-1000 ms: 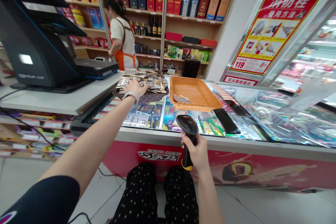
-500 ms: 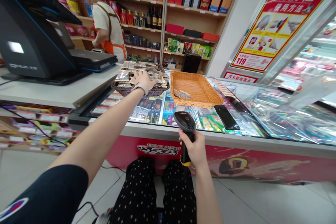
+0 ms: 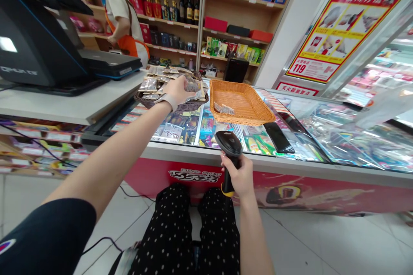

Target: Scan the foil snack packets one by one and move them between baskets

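Observation:
My left hand (image 3: 179, 89) is over a dark woven basket (image 3: 154, 104) heaped with small clear-and-tan packets (image 3: 151, 83). Its fingers curl down among them and the thumb presses at the right side, closed on a small packet; the fingertips are partly hidden. In front of the counter my right hand (image 3: 240, 174) is wrapped round the handle of a black barcode scanner (image 3: 229, 142) with a yellow ring at its base. The scanner head points up and away. Beside the dark basket stands an orange woven tray (image 3: 248, 101) with a few small packets (image 3: 224, 108) in its near left corner.
A black phone (image 3: 279, 137) lies on the glass-topped freezer (image 3: 206, 151), right of the scanner. At left, a checkout terminal (image 3: 38, 47) with a scale stands on a white counter (image 3: 64, 109). Behind, a person in an orange apron (image 3: 124, 21) stands by shelves of bottles and boxes.
My left hand has gone from lying spread on the packets to curling its fingers in, slightly to the right. My right hand keeps holding the scanner. The view has tilted down a little.

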Demonstrator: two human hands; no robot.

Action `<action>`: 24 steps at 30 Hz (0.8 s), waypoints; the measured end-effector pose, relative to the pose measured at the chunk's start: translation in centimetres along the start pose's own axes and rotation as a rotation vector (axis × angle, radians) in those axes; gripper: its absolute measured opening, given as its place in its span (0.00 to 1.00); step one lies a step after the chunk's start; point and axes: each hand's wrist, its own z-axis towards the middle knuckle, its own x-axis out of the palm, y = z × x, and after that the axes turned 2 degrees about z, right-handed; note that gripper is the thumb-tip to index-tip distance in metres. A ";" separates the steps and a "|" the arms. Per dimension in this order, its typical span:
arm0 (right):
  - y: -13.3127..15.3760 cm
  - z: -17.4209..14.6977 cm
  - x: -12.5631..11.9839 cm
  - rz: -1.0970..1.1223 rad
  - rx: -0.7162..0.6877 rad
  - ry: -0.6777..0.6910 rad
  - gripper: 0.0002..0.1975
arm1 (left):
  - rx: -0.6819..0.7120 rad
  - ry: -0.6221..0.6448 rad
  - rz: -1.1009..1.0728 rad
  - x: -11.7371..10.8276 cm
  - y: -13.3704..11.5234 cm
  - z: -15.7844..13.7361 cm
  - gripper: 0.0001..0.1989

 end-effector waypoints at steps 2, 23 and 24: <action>0.0 -0.2 -0.1 0.000 0.011 0.002 0.18 | 0.056 -0.059 -0.139 -0.1 -0.4 -1.8 0.25; 4.5 -3.3 1.8 -0.129 0.035 0.012 0.14 | -0.051 0.436 -1.022 4.9 0.7 -14.1 0.27; 4.6 -3.4 2.0 -0.132 0.046 0.017 0.14 | -0.064 0.450 -1.038 4.8 0.7 -14.2 0.27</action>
